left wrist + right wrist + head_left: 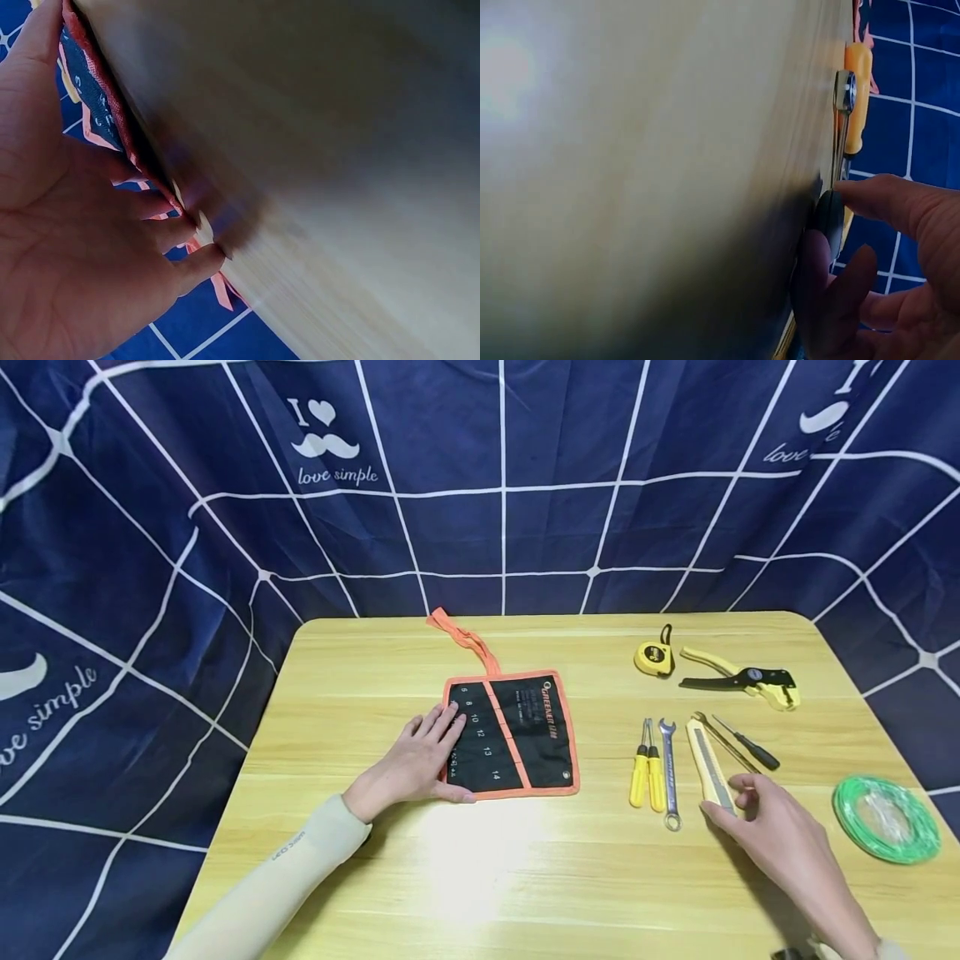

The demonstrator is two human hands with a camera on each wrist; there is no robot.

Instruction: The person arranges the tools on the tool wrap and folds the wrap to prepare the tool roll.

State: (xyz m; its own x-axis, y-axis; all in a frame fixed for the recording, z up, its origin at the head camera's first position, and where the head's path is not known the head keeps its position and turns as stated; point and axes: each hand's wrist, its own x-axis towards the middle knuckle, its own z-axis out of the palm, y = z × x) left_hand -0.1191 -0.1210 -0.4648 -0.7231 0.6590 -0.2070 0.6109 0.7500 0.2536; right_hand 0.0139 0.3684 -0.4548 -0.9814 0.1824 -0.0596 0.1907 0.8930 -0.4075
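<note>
A black tool pouch [540, 735] with orange trim lies flat on the table, printed with sizes along its pockets. My left hand [416, 764] rests on its left edge, fingers spread and fairly straight; the left wrist view shows the fingertips along the red-orange border [112, 97]. At the right, my right hand [787, 835] pinches the near end of a yellow utility knife [707, 758] between thumb and fingers. The right wrist view shows the knife's dark end [829, 212] between them. Left of the knife lie a combination wrench [670, 772] and two yellow-handled screwdrivers [647, 777].
A dark-handled screwdriver [757, 752] and a slim metal wrench [727, 743] lie just beyond my right hand. Farther back are a yellow tape measure [654, 658] and a wire stripper [750, 678]. A coil of green wire [851, 822] sits at the right edge.
</note>
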